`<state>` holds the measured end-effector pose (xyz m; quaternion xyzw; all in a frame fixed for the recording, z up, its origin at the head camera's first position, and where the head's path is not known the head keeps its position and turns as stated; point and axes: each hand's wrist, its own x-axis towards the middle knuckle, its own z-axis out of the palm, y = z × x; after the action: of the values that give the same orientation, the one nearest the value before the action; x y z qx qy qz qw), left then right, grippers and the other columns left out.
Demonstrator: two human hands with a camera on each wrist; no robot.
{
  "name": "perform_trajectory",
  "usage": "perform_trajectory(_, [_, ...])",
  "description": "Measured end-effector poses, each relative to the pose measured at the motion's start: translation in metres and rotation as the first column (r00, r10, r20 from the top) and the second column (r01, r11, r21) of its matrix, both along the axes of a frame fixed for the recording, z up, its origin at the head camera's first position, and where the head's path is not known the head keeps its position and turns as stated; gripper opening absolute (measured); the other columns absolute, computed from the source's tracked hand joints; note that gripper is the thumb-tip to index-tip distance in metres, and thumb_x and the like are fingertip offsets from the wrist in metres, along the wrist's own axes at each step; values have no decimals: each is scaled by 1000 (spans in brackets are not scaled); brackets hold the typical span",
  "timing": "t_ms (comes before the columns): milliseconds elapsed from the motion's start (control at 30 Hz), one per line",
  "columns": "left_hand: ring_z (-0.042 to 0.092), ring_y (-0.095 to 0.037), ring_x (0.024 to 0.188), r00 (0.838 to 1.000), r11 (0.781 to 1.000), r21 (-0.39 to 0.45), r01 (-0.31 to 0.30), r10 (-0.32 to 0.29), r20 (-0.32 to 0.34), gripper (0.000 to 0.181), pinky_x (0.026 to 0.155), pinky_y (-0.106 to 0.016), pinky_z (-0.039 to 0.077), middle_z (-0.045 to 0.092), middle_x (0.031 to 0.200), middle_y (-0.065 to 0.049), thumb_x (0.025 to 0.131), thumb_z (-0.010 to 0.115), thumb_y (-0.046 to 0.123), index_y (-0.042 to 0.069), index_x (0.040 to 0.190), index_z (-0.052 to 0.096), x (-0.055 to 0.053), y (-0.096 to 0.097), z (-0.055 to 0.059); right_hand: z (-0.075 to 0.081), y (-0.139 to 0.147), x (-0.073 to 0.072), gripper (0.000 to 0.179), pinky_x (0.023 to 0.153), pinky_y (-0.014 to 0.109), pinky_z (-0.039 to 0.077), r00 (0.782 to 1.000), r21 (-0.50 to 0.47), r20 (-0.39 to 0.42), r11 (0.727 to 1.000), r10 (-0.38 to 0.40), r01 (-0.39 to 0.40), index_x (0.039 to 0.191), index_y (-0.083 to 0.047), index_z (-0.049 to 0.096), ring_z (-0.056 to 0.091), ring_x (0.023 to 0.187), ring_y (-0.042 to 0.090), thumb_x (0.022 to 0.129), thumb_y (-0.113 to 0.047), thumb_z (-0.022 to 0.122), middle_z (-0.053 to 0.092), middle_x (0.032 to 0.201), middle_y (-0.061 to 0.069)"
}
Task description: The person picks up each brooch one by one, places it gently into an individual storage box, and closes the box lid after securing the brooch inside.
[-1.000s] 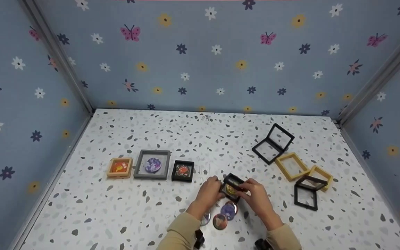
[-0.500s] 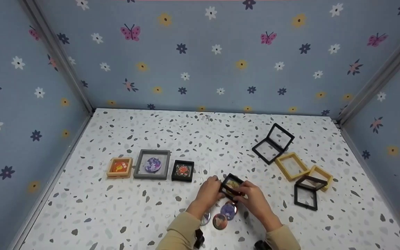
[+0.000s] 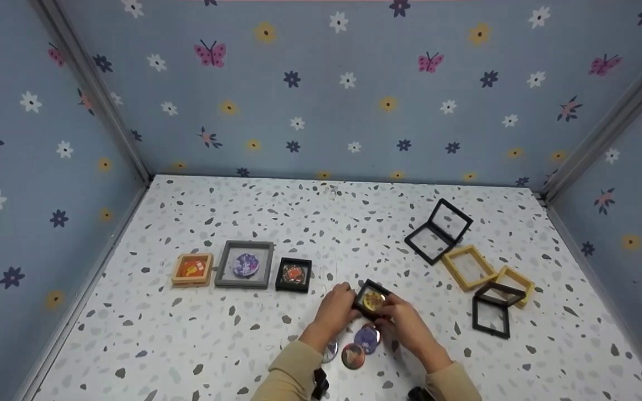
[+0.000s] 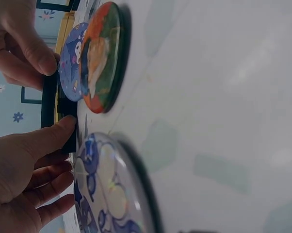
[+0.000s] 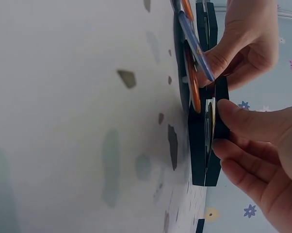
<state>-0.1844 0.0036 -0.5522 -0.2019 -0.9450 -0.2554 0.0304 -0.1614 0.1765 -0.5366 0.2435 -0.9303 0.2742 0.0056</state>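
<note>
A small black display frame (image 3: pixel 363 306) lies between my hands, its lid folded down over a round yellow pin badge (image 3: pixel 374 300). My left hand (image 3: pixel 333 311) holds the frame's left side, thumb on its near edge. Thumb and fingers of my right hand (image 3: pixel 407 324) pinch the lid's right edge. In the right wrist view the two black halves (image 5: pixel 200 162) lie almost together, a narrow slit with the badge's edge between them. Nearest the hands are a purple-blue badge (image 3: pixel 366 340) overlapping another, a red-green badge (image 3: pixel 353 356) and a white-blue badge (image 4: pixel 109 187).
To the left stand an orange frame (image 3: pixel 176 274), a grey frame (image 3: pixel 267 271) and a black frame (image 3: pixel 308 275), each with a badge inside. At right lie two unfolded black frames (image 3: pixel 431 242) and two yellow frames (image 3: pixel 455 268). A patterned wall (image 3: pixel 321 128) closes off the back.
The black frame's raised lid has swung down over the yellow badge. My right hand has moved slightly toward the body with it; my left hand has stayed in place.
</note>
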Motion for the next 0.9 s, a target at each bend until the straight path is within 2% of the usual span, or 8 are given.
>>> perform_trajectory(233, [50, -18, 74, 1000, 999, -32, -4, 5, 28, 20, 65, -32, 44, 50, 81, -4, 69, 73, 19, 4, 77, 62, 0, 0, 3, 1, -3, -1, 12, 72, 35, 46, 997, 62, 68, 998, -22, 18, 85, -5, 70, 55, 81, 17, 73, -4, 68, 53, 86, 0])
perform_trajectory(333, [51, -19, 74, 1000, 999, -54, -8, 9, 29, 21, 66, -32, 44, 51, 82, -4, 69, 73, 20, 4, 78, 62, 0, 1, 5, 1, -3, -2, 12, 72, 34, 47, 997, 67, 73, 998, -24, 19, 84, -4, 69, 55, 80, 16, 72, -2, 69, 53, 85, 0])
perform_trajectory(633, [50, -18, 73, 997, 998, -65, 4, -9, -80, 20, 65, -31, 44, 49, 80, -3, 69, 72, 17, 5, 80, 61, 5, 2, 14, 3, 0, -1, 15, 66, 29, 47, 999, 33, 36, 999, 14, -15, 86, -3, 67, 55, 74, 14, 71, -1, 70, 53, 84, 0])
perform_trajectory(767, [50, -17, 77, 994, 993, -115, 22, -33, -100, 21, 69, -29, 44, 50, 84, -3, 71, 71, 18, 5, 84, 62, 6, 4, 18, 3, 5, -1, 19, 63, 27, 47, 999, 15, 30, 999, 44, -45, 91, -3, 66, 55, 74, 13, 72, -2, 69, 54, 89, 2])
perform_trajectory(900, [52, -18, 86, 989, 984, -168, 64, -84, -121, 22, 76, -28, 44, 54, 96, -5, 74, 70, 18, 4, 90, 63, 7, 6, 20, 5, 14, -1, 22, 64, 27, 47, 998, 2, 3, 998, 63, -63, 95, -2, 65, 56, 75, 15, 73, -2, 68, 54, 94, 4])
